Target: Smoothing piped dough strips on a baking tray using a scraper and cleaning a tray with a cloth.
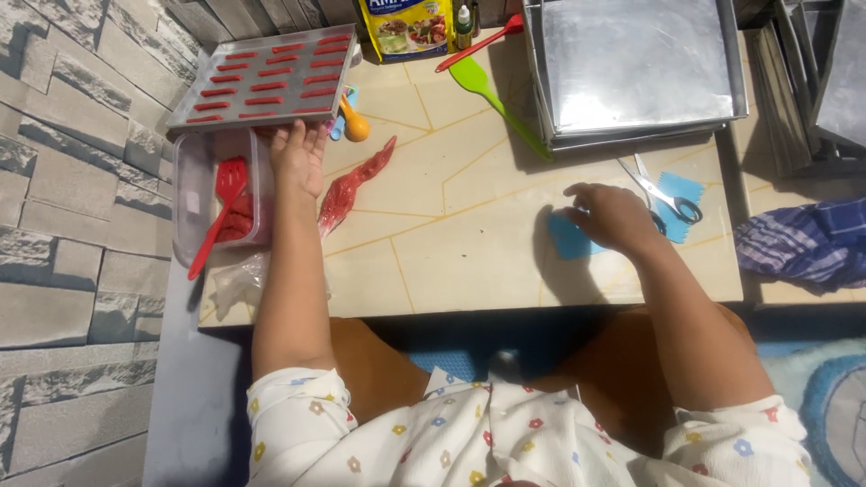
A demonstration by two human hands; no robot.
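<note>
Over a low table (469, 271), left hand (298, 158) stretches flat, fingers together; right hand (613, 216) seemingly pinches blue scraper (566, 239).

1. A grey stone-pattern wall (63, 180) runs along the left.
2. A low beige table (469, 243) with thin orange lines stands beside it.
3. A blue rug (825, 406) covers the floor at right.

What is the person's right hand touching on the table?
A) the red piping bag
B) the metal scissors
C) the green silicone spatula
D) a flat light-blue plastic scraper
D: the right hand rests its fingers on the flat light-blue plastic scraper, while the metal scissors lie apart, just beyond it.
</note>
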